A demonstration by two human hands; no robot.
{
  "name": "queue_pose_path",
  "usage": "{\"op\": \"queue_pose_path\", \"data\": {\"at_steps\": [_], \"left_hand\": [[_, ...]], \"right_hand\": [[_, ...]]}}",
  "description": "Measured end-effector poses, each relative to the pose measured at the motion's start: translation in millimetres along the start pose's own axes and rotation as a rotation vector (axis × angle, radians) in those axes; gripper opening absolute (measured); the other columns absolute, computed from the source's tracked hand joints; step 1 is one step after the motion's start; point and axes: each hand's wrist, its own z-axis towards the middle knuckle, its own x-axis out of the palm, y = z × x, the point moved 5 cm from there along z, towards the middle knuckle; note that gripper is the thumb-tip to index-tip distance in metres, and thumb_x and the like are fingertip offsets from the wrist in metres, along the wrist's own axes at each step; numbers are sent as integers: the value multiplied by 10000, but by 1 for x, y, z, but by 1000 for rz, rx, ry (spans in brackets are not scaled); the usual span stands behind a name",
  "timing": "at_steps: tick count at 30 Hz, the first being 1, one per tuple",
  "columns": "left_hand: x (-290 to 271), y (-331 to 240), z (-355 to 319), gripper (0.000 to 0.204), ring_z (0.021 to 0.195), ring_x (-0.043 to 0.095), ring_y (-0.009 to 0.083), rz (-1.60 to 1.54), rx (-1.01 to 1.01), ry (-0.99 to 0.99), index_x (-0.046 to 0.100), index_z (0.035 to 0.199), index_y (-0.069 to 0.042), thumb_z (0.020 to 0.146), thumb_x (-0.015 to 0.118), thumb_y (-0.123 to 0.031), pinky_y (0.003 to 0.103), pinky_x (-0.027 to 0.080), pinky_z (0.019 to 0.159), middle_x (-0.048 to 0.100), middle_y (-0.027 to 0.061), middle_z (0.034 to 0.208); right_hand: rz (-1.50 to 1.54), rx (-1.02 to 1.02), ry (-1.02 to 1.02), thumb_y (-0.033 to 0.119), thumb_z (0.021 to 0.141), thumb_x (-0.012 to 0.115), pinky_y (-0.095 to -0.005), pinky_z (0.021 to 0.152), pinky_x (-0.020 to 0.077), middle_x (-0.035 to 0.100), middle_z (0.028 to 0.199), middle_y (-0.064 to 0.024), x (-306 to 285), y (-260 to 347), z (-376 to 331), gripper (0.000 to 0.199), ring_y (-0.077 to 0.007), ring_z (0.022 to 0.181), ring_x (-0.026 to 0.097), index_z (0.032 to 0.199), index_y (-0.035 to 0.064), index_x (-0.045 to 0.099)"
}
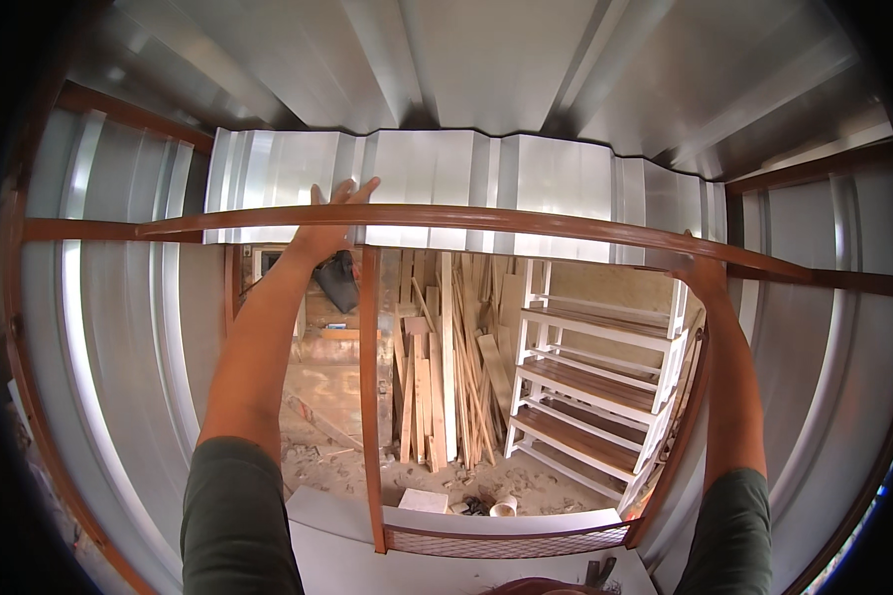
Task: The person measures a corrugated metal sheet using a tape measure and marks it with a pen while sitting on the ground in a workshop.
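Observation:
A shiny corrugated metal sheet [437,183] is held up high against a red-brown curved metal bar [526,220]. My left hand [335,213] lies flat on the sheet's lower left part, fingers spread, behind the bar. My right hand [701,276] is raised to the sheet's lower right corner, just under the bar. Its fingers are hidden there, so its grip does not show. Both my arms reach up from the lower edge in dark green sleeves.
Corrugated metal walls [119,337] and roof [486,59] surround me on a red-brown frame, with an upright post [370,397] in the middle. Beyond are stacked wooden planks [446,367], a white-and-brown shelf rack [590,397], a sandy floor and a mesh-edged panel [506,540] below.

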Motion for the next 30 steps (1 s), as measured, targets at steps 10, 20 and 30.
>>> {"op": "queue_pose_path", "data": {"at_steps": [10,20,30], "left_hand": [[38,17,-17,888,1544,158,400,-19,-48,-261,407,1515,-78,721,806,-94,605,337,1165,92,178,1685],[0,7,-120,613,1492,304,388,-83,-23,-302,462,1458,-5,853,560,3,635,235,1196,331,225,1596],[-143,-58,-313,588,1462,356,433,-403,-134,-363,448,1449,61,865,516,52,603,286,1186,391,276,1544]], "right_hand": [[-30,-79,-88,140,925,675,-494,998,537,320,1590,-262,-4,-17,-16,856,-459,1384,438,1624,229,189],[-317,-123,-279,-63,823,568,-424,831,626,375,1584,-187,-34,-22,-48,801,-387,1273,578,1555,191,364],[-59,-125,-352,-70,857,506,-433,942,567,478,1517,-194,-107,22,-164,729,-391,1266,589,1547,144,411]]}}
